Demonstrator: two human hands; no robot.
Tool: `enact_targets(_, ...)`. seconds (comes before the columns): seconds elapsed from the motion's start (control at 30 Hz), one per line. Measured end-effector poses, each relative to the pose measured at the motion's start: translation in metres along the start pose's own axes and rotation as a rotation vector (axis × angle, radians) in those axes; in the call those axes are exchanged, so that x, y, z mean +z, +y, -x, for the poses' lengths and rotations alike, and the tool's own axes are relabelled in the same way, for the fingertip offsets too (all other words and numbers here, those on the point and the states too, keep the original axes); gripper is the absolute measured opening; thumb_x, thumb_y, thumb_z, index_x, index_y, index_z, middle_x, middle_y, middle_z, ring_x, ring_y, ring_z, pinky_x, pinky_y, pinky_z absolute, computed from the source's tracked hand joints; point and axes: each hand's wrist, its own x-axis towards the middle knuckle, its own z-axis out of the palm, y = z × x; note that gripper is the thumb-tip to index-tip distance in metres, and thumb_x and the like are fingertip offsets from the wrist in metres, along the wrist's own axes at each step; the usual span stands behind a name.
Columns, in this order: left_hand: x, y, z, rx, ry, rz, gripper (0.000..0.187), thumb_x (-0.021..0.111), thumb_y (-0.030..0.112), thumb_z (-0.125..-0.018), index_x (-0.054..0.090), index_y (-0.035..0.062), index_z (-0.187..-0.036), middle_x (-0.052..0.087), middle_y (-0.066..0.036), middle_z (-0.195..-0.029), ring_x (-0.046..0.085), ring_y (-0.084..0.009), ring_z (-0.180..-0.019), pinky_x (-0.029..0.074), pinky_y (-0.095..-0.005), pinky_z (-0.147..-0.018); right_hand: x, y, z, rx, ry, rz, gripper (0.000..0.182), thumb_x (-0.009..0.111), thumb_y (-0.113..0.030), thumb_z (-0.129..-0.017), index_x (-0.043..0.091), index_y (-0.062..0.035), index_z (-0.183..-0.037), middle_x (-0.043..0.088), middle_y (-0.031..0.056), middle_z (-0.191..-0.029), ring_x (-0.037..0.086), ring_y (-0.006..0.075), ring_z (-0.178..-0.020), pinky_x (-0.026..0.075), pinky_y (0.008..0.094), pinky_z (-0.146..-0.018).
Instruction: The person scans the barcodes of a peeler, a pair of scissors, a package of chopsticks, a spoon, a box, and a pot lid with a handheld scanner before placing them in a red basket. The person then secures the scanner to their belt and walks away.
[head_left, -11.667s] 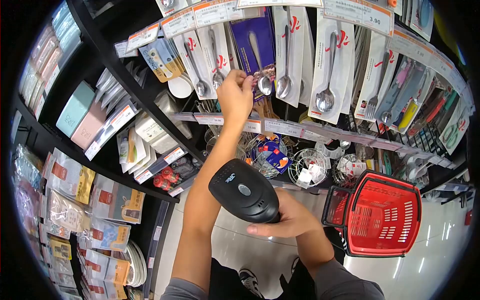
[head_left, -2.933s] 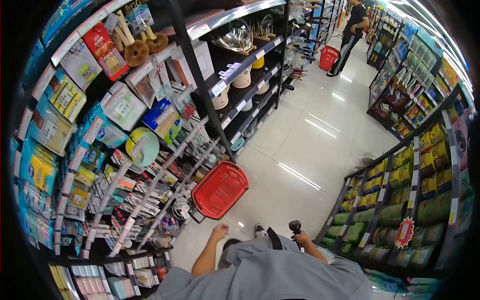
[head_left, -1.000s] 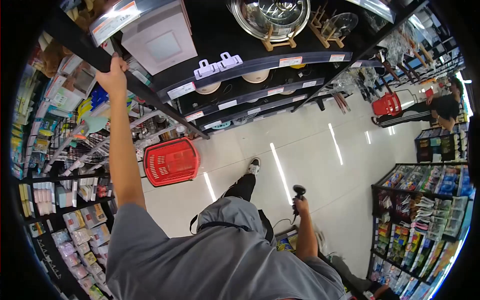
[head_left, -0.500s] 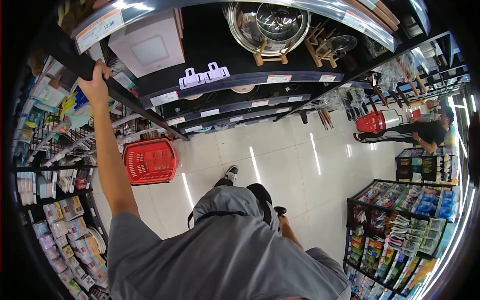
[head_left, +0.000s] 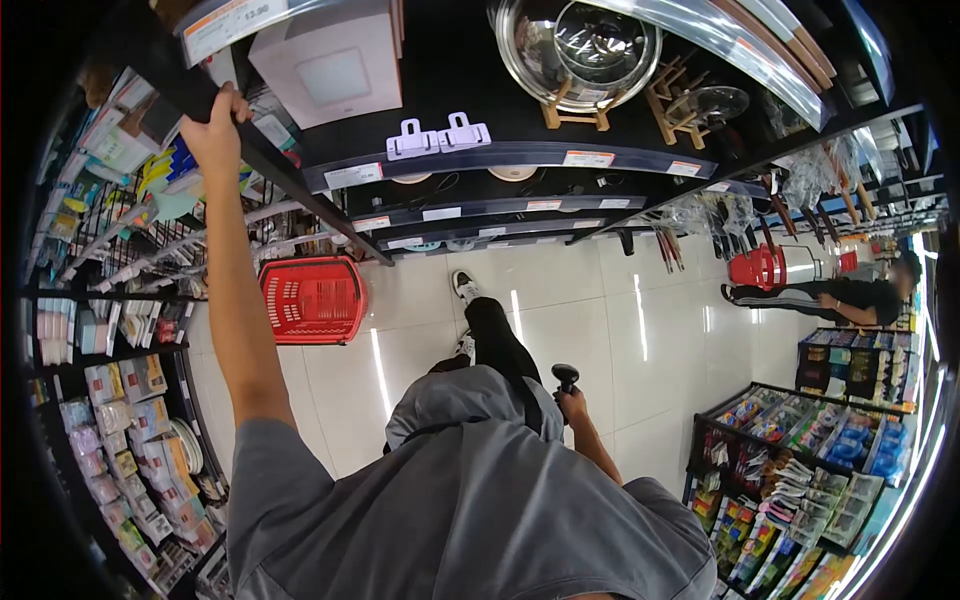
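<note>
Grey shirt (head_left: 470,510) takes up the near field. Right hand (head_left: 574,404), low beside the body: fingers curled closed round the handle of a black scanner (head_left: 565,376), whose head sticks up above the fist. Left hand (head_left: 214,135), arm stretched forward: fingers bent round a black shelf post (head_left: 285,182), gripping it. Scanner lies in the right hand, well apart from the left hand.

Red basket (head_left: 315,300) sits on the tiled floor (head_left: 650,390), left of the shoes and near the foot of the shelving; slotted wall and inside visible. Left forearm passes just beside it in view.

Shelf to the right of the left hand: pale box (head_left: 330,70), lilac holders (head_left: 437,137) at the front edge, large glass lid (head_left: 580,50) propped on a wooden rack (head_left: 576,112).

Farther off, second red basket (head_left: 757,268) near another person (head_left: 865,305); contents too small to tell.
</note>
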Motion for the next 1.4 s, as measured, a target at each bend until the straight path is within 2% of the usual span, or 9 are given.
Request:
enact_targets(0.17, -0.004, -0.004, -0.002, 0.021, -0.027, -0.037, 0.015, 0.059, 0.001, -0.083, 0.047, -0.0002, -0.075, 0.048, -0.006, -0.061, 0.044, -0.0137, -0.049, 0.04, -0.0304, -0.05, 0.002, 0.028, -0.018, 0.019, 0.035, 0.225, 0.027, 0.062, -0.014, -0.074, 0.063, -0.001, -0.097, 0.065, 0.0117, -0.078, 0.062, 0.0208, -0.063, 0.05, 0.0341, -0.058)
enact_targets(0.4, -0.005, 0.0, 0.002, 0.006, -0.014, -0.11, 0.01, 0.058, 0.001, -0.08, 0.053, -0.0052, -0.074, 0.05, -0.006, -0.06, 0.047, -0.014, -0.051, 0.043, -0.0296, -0.054, 0.008, -0.043, 0.012, 0.185, -0.016, 0.339, 0.018, 0.06, -0.013, -0.078, 0.06, 0.0005, -0.088, 0.06, 0.009, -0.068, 0.056, 0.0177, -0.049, 0.046, 0.0321, -0.043)
enact_targets(0.6, -0.003, 0.004, 0.005, -0.062, -0.029, -0.022, 0.009, 0.058, 0.002, -0.08, 0.054, -0.0063, -0.077, 0.051, -0.007, -0.062, 0.048, -0.0152, -0.054, 0.045, -0.03, -0.057, 0.04, -0.076, -0.024, 0.119, -0.139, 0.204, 0.017, 0.057, -0.013, -0.079, 0.06, 0.0007, -0.088, 0.058, 0.009, -0.067, 0.056, 0.0171, -0.05, 0.046, 0.0317, -0.045)
enact_targets(0.67, -0.002, 0.007, 0.006, -0.081, -0.014, -0.047, 0.008, 0.057, 0.001, -0.08, 0.054, -0.0065, -0.078, 0.052, -0.008, -0.064, 0.049, -0.0153, -0.055, 0.045, -0.0303, -0.057, 0.054, -0.1, -0.023, 0.062, -0.155, 0.179, 0.025, 0.058, -0.017, -0.077, 0.063, 0.0021, -0.093, 0.064, 0.0095, -0.079, 0.062, 0.0188, -0.071, 0.048, 0.0323, -0.063)
enact_targets(0.9, -0.007, 0.002, 0.007, -0.097, -0.027, -0.044, 0.005, 0.055, -0.001, -0.078, 0.053, -0.0054, -0.079, 0.053, -0.009, -0.066, 0.049, -0.0156, -0.054, 0.045, -0.0317, -0.057, 0.105, -0.128, -0.067, 0.015, -0.339, 0.183, 0.025, 0.059, -0.013, -0.077, 0.059, 0.0009, -0.098, 0.064, 0.0103, -0.082, 0.062, 0.0194, -0.073, 0.05, 0.0332, -0.064)
enact_targets(1.03, -0.006, 0.002, 0.009, -0.077, -0.018, -0.071, 0.006, 0.055, -0.003, -0.077, 0.054, -0.0055, -0.082, 0.053, -0.01, -0.066, 0.049, -0.0161, -0.054, 0.045, -0.0328, -0.056, 0.119, -0.148, -0.068, -0.019, -0.358, 0.127, 0.018, 0.059, -0.01, -0.079, 0.057, 0.0008, -0.093, 0.058, 0.0087, -0.071, 0.056, 0.0174, -0.052, 0.047, 0.0323, -0.047)
enact_targets(1.13, -0.006, 0.001, 0.01, -0.05, -0.036, -0.044, 0.007, 0.055, -0.004, -0.076, 0.054, -0.0052, -0.083, 0.053, -0.01, -0.067, 0.048, -0.0163, -0.054, 0.045, -0.0333, -0.056, 0.12, -0.156, -0.067, -0.043, -0.339, 0.184, 0.02, 0.059, -0.009, -0.078, 0.057, 0.0011, -0.095, 0.058, 0.0085, -0.07, 0.056, 0.0172, -0.051, 0.046, 0.0314, -0.046)
enact_targets(1.27, -0.005, 0.0, 0.007, -0.036, -0.038, -0.007, 0.005, 0.056, -0.003, -0.078, 0.054, -0.0051, -0.081, 0.053, -0.01, -0.067, 0.048, -0.0159, -0.053, 0.044, -0.0328, -0.056, 0.11, -0.152, -0.059, 0.026, -0.278, 0.11, 0.021, 0.063, -0.009, -0.075, 0.059, -0.0005, -0.094, 0.06, 0.0078, -0.071, 0.057, 0.0171, -0.053, 0.047, 0.0312, -0.05)
enact_targets(1.4, -0.007, 0.0, 0.007, -0.038, -0.055, -0.043, 0.006, 0.058, -0.004, -0.078, 0.054, -0.0056, -0.082, 0.052, -0.009, -0.067, 0.046, -0.0154, -0.052, 0.043, -0.0329, -0.055, 0.088, -0.131, -0.051, 0.017, -0.24, 0.165, 0.028, 0.066, -0.014, -0.072, 0.061, -0.0007, -0.096, 0.062, 0.009, -0.078, 0.061, 0.0191, -0.069, 0.049, 0.033, -0.063)
